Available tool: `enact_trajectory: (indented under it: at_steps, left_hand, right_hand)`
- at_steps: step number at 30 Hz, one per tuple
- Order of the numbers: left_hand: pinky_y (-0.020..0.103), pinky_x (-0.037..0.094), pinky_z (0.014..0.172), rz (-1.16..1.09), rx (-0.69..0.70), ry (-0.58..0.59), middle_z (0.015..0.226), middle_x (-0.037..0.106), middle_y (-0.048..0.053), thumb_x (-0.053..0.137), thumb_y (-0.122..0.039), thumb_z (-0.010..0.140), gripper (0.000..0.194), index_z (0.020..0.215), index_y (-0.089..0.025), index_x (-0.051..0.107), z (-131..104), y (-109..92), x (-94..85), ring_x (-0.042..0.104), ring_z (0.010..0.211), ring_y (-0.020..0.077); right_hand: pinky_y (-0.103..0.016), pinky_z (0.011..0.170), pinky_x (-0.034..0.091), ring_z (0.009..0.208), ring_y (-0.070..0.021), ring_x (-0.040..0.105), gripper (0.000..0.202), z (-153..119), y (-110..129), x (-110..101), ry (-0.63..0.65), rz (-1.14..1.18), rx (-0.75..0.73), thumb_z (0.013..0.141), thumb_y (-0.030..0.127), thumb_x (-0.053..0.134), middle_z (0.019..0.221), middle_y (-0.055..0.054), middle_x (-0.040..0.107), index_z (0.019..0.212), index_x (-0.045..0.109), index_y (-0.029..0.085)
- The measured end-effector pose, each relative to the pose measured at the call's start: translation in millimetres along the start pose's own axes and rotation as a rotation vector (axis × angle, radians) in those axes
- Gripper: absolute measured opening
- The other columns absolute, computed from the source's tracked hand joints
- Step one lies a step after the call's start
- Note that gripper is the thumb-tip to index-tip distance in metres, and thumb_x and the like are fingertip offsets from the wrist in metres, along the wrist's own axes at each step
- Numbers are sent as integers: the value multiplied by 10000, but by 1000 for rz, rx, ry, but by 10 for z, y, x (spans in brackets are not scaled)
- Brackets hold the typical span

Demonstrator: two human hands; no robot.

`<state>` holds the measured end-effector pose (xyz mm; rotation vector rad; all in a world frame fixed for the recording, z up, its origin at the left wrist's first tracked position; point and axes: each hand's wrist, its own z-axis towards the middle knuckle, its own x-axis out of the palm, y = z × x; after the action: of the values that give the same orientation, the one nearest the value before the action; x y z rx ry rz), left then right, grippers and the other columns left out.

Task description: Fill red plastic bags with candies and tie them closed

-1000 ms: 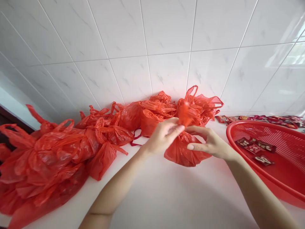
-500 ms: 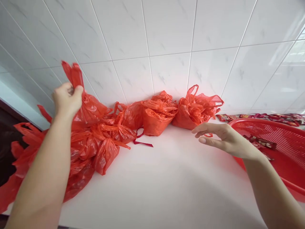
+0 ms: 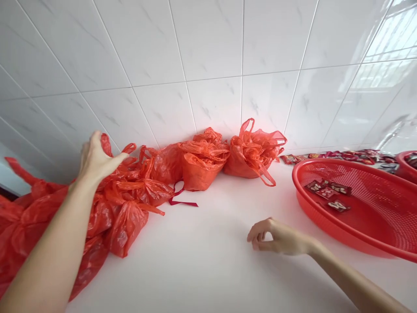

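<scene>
On the left, my left hand (image 3: 99, 161) is open over a pile of tied red plastic bags (image 3: 128, 224), thumb spread away from the fingers, right by a bag's upright handle. My right hand (image 3: 276, 236) hovers over the white table (image 3: 195, 265) with curled fingers, the thumb and fingertips close together; nothing shows between them. Two fuller red bags stand against the wall, one (image 3: 203, 167) near the middle and one (image 3: 250, 158) with loose handles to its right. A dark red ribbon (image 3: 184, 203) lies in front of the bags.
A large red perforated basket (image 3: 345, 228) stands at the right with a few small dark packets (image 3: 337, 205) inside. More packets (image 3: 352, 155) lie in a row along the tiled wall (image 3: 215, 52). Part of another red container (image 3: 405, 167) shows at the right edge.
My left hand has let go of the bag it held up, and that bag is down on the pile. My right hand has moved lower and curled. The view has turned right.
</scene>
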<state>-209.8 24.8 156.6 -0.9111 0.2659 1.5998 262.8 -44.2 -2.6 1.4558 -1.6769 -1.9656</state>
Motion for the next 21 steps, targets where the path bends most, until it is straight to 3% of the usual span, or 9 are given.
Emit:
enact_trajectory:
  at_steps: [1, 3, 6, 9, 13, 15, 17, 21]
  left_hand:
    - [549, 434, 1110, -37, 13, -38, 1469, 538, 184, 786, -344, 656, 955, 1497, -114, 397, -5, -111, -1, 518, 1320, 371]
    - [531, 352, 1189, -166, 126, -141, 1496, 519, 137, 767, -280, 688, 840, 1458, -148, 458, -7, -373, 33, 462, 1378, 340]
    - [485, 444, 1117, -402, 328, -197, 1246, 689, 52, 706, -206, 721, 461, 1179, -194, 664, -43, -871, 205, 578, 1219, 291]
    - [388, 510, 1014, -578, 561, 12, 1067, 735, 58, 622, -233, 799, 197, 958, -203, 735, -219, -1501, 481, 656, 1051, 247]
    - [361, 489, 1031, -603, 824, 382, 1145, 734, 63, 545, -192, 875, 241, 994, -202, 755, -600, -2412, 852, 675, 1087, 232]
    - [355, 472, 1053, -507, 834, 552, 1260, 695, 67, 512, -194, 926, 300, 1141, -207, 720, -748, -2802, 1002, 652, 1159, 228]
    - [371, 472, 1053, -472, 815, 598, 1330, 655, 104, 568, -242, 922, 346, 1246, -183, 673, -829, -3099, 1131, 620, 1229, 262]
    - [488, 504, 988, -411, 731, 665, 1284, 662, 204, 785, -290, 747, 509, 1214, -118, 681, -848, -3387, 1345, 619, 1208, 404]
  right_hand:
    - [-297, 729, 533, 781, -196, 682, 286, -2, -49, 81, 9, 38, 13, 852, 340, 661, 874, -89, 777, 1027, 794, 157]
    - [-256, 633, 496, 667, -155, 630, 246, 14, -118, 230, 14, 104, 21, 834, 281, 643, 771, -56, 743, 972, 803, 153]
    - [-226, 579, 445, 626, -126, 570, 204, 64, -166, 391, -35, 146, -7, 809, 215, 618, 727, -29, 700, 875, 802, 156]
    - [-218, 563, 424, 617, -119, 537, 169, 101, -197, 471, -104, 157, -20, 783, 195, 622, 700, -15, 668, 811, 786, 163]
    - [-220, 563, 416, 604, -116, 529, 144, 107, -245, 511, -170, 167, -27, 764, 189, 619, 684, -13, 646, 752, 759, 158]
    - [-222, 565, 418, 603, -119, 534, 137, 108, -262, 519, -176, 155, -36, 761, 191, 620, 693, -17, 652, 744, 752, 160]
    - [-226, 574, 420, 610, -123, 541, 131, 112, -270, 520, -170, 123, -51, 763, 190, 619, 707, -20, 659, 741, 746, 167]
    - [-227, 591, 409, 620, -123, 536, 128, 119, -266, 511, -148, 48, -85, 770, 171, 610, 717, -14, 656, 745, 735, 176]
